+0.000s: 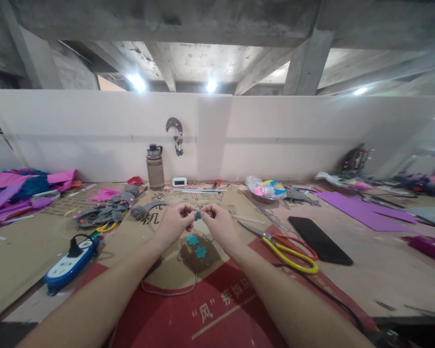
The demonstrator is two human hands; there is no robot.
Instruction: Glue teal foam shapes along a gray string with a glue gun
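My left hand (179, 222) and my right hand (216, 224) meet over the cardboard, thumbs and forefingers pinched. Between the fingertips they hold a small teal felt piece (197, 215), mostly covered by the fingers. Just below lie two teal felt flowers (200, 252) on a brown patch of the cardboard. A thin grey cord (168, 293) loops down from there across the red print. To the right of my right hand, scissors (292, 249) with red and yellow handles lie with their blades apart.
A power strip (70, 266) and a pile of grey felt pieces (107, 210) lie left. A bottle (154, 166) and small white clock (179, 182) stand at the back. To the right are a black phone (319, 239), purple felt sheets (366, 210) and a filled bowl (266, 191).
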